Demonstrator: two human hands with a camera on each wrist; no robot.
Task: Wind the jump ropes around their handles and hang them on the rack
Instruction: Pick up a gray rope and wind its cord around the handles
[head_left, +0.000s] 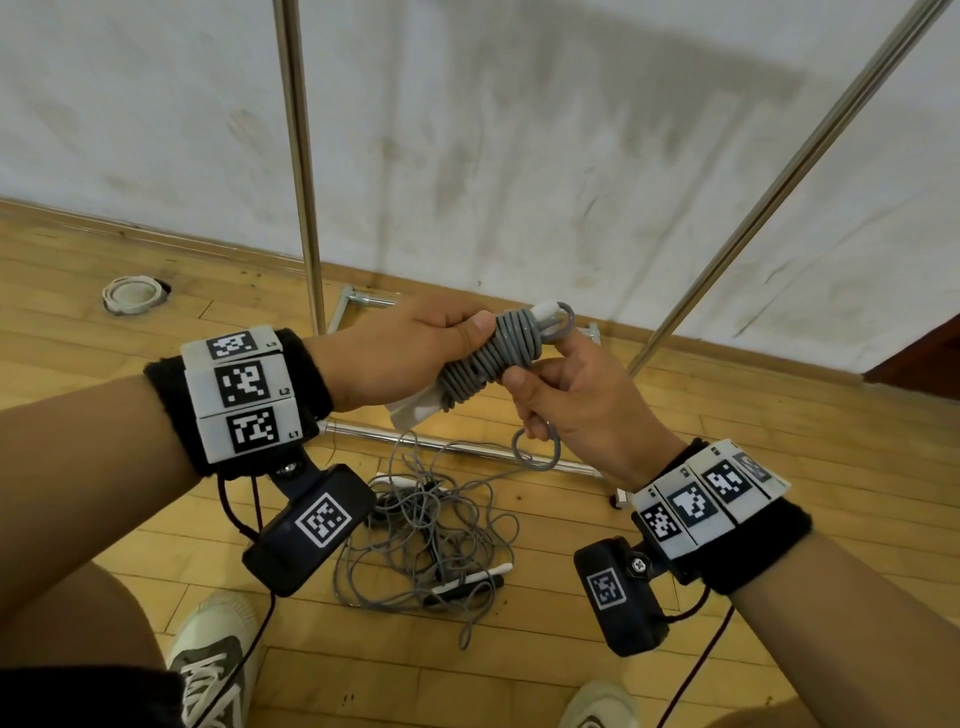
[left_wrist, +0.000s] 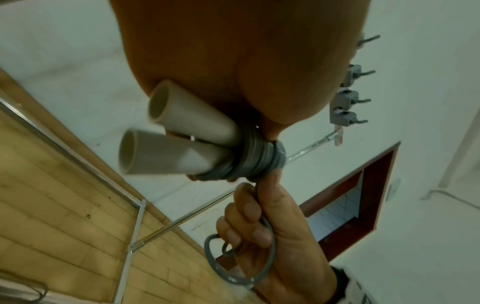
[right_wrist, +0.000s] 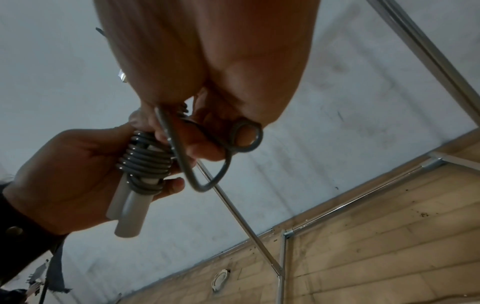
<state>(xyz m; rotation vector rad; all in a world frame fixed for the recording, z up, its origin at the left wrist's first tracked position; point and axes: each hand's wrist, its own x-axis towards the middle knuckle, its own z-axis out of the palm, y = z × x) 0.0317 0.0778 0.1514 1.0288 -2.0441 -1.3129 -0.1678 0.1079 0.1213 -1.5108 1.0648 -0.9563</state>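
1. The grey jump rope is coiled tightly round its two white handles, which lie side by side; the bundle is held in the air above the wooden floor, in front of the metal rack
2. The coils sit on the upper part of the handles; the open lower ends stick out bare below the windings, as the left wrist view shows
3. The left hand grips the bundle from the left, fingers curled round the coils and thumb on top
4. The right hand pinches the loose end of the rope; a small loop shows at the top of the bundle by the raised forefinger, and another loop hangs below the curled fingers
5. In the right wrist view the free rope bends in a U under the fingers, with a small ring of rope beside the palm
6. Below the hands, a tangled pile of further grey ropes lies on the floor just in front of the rack's base bar, with white and black handles among it
7. The rack's upright pole rises left of the hands, and a slanted double rail runs up to the right
8. A round white fitting sits in the floor near the skirting, far left
9. Two pale trainers stand at the near edge of the floor
10. Both wrists carry black bands with tagged white blocks and a black camera
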